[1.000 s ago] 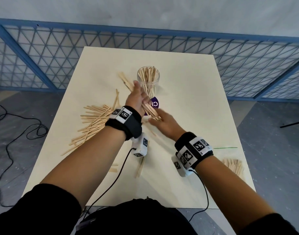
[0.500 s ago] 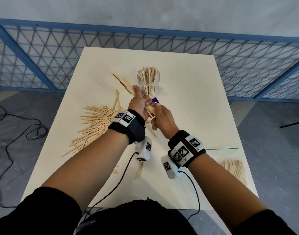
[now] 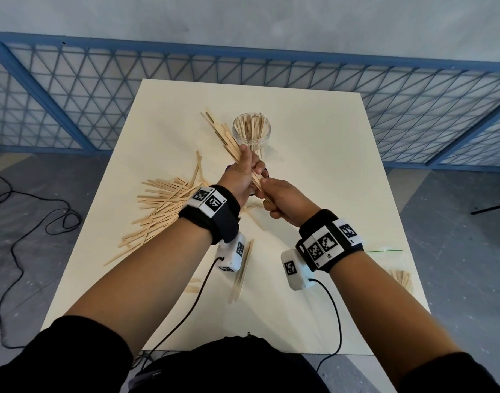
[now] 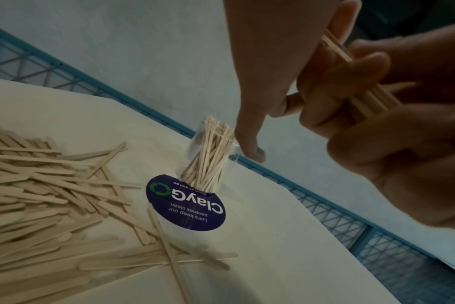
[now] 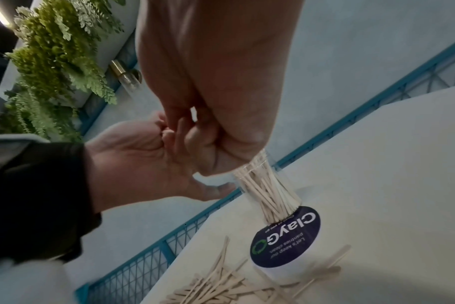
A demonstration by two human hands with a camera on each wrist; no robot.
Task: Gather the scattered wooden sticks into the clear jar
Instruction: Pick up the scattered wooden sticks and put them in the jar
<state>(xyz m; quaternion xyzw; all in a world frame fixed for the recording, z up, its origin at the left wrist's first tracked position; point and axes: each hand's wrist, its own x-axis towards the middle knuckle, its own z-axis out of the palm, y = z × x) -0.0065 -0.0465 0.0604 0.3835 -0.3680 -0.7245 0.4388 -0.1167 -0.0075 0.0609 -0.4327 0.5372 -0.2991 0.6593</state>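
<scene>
Both hands meet above the middle of the table, sharing one bundle of wooden sticks. The left hand has its fingers curled round the bundle's middle, thumb pointing up toward the far edge. The right hand pinches the bundle's near end with curled fingers. The bundle's long axis runs diagonally: its near end sits low between the hands, and its far end fans out up and to the left, toward the far-left corner, passing just beside the clear jar on the jar's left.

The jar stands upright in the far half of the table, near its centre line, already holding many thin sticks on end that lean against its wall. In the left wrist view it stands on the far rim of a round purple sticker printed "ClayGo".

A wide scattered pile of sticks lies toward the left edge, mostly slanting from near-left to far-right, with one long stick pointing at the far edge. A few sticks lie lengthwise under the left wrist near the table's middle, and a small heap sits at the right edge, near the front corner. Each wrist wears a black band with printed markers and a white camera block trailing a black cable. A blue mesh fence stands beyond the far edge.
</scene>
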